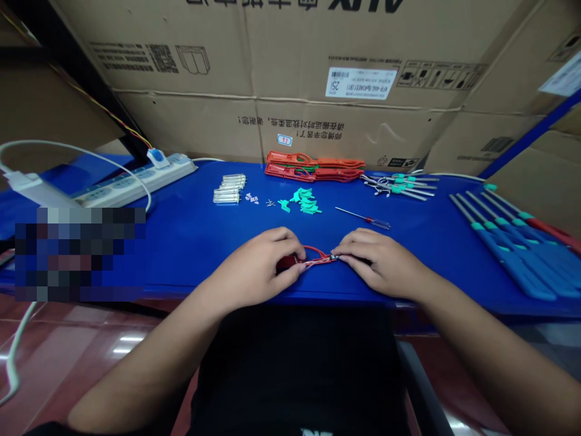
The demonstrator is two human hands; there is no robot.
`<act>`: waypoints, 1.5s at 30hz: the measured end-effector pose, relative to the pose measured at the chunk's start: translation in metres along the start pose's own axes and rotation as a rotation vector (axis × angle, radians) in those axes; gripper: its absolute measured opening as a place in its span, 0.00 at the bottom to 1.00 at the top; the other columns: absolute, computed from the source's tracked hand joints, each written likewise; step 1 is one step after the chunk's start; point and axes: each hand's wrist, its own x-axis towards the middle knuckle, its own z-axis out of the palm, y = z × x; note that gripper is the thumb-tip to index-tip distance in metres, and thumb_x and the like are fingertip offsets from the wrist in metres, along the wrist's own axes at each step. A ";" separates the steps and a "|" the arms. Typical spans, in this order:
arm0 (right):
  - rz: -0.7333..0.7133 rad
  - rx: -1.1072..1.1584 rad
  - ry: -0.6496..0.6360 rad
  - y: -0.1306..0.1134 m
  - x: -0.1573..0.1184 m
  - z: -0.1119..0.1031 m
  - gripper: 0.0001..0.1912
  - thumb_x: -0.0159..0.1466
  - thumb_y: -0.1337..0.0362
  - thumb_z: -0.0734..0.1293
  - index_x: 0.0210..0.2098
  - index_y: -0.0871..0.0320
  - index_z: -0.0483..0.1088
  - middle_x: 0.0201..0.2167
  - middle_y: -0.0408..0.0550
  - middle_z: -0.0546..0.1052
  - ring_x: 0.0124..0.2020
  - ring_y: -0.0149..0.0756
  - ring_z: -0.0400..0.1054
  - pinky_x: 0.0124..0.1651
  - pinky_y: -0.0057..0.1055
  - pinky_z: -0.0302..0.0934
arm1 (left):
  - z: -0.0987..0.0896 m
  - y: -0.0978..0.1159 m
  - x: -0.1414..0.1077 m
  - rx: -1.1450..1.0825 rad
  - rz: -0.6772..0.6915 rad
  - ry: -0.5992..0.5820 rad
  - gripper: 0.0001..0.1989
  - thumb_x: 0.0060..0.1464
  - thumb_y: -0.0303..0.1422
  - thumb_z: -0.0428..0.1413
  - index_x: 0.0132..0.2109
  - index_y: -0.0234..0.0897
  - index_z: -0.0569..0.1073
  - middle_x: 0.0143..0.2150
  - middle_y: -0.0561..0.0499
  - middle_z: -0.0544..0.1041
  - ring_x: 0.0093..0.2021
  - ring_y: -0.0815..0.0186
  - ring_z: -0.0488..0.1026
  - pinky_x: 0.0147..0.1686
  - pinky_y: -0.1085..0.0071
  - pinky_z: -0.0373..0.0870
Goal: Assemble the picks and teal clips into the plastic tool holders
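My left hand is closed on a red plastic shell, which looks like half of a long-nosed lighter's handle with a looped opening. It lies low over the table's front. At the shell's right end, the fingers of my right hand pinch a small metallic part whose kind I cannot make out. Thin pale wires seem to run along the shell between both hands. Beyond my right hand lies a screwdriver with a clear handle. Green plastic pieces are heaped behind the shell.
Clear tubes, tiny pink parts and small pins lie left of centre. Orange shells are stacked by the cardboard. Metal rods with wires and blue lighters lie right; a power strip sits left.
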 end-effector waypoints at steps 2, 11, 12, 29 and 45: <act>-0.007 -0.006 0.007 -0.001 0.000 0.000 0.14 0.69 0.70 0.61 0.47 0.58 0.77 0.41 0.52 0.79 0.43 0.38 0.72 0.48 0.37 0.68 | 0.006 0.005 0.003 -0.010 0.016 0.010 0.13 0.65 0.35 0.52 0.52 0.42 0.77 0.51 0.47 0.72 0.51 0.62 0.70 0.53 0.63 0.69; -0.026 -0.016 -0.007 -0.007 0.003 -0.003 0.15 0.69 0.70 0.60 0.47 0.57 0.77 0.40 0.53 0.78 0.42 0.40 0.71 0.47 0.38 0.68 | 0.015 0.002 0.011 0.120 0.068 -0.051 0.17 0.68 0.36 0.49 0.58 0.52 0.75 0.51 0.45 0.69 0.50 0.59 0.66 0.52 0.57 0.67; -0.024 -0.024 -0.013 -0.008 0.004 -0.003 0.15 0.69 0.70 0.60 0.47 0.57 0.77 0.40 0.53 0.78 0.42 0.40 0.71 0.47 0.39 0.67 | 0.015 0.002 0.012 0.121 0.071 -0.050 0.17 0.68 0.36 0.48 0.58 0.52 0.75 0.51 0.45 0.69 0.50 0.59 0.66 0.52 0.57 0.67; -0.003 -0.186 -0.126 -0.018 0.011 -0.012 0.15 0.67 0.73 0.59 0.44 0.60 0.77 0.42 0.55 0.77 0.42 0.43 0.68 0.48 0.40 0.65 | 0.013 0.005 0.010 0.040 0.049 -0.038 0.17 0.66 0.32 0.49 0.59 0.45 0.73 0.53 0.46 0.69 0.52 0.59 0.65 0.55 0.59 0.65; 0.172 0.197 -0.024 -0.007 0.008 -0.001 0.12 0.67 0.67 0.65 0.46 0.51 0.80 0.39 0.46 0.80 0.40 0.33 0.74 0.45 0.30 0.67 | 0.013 0.004 0.009 0.016 0.025 -0.031 0.15 0.65 0.33 0.50 0.56 0.42 0.73 0.52 0.45 0.70 0.51 0.58 0.66 0.54 0.58 0.67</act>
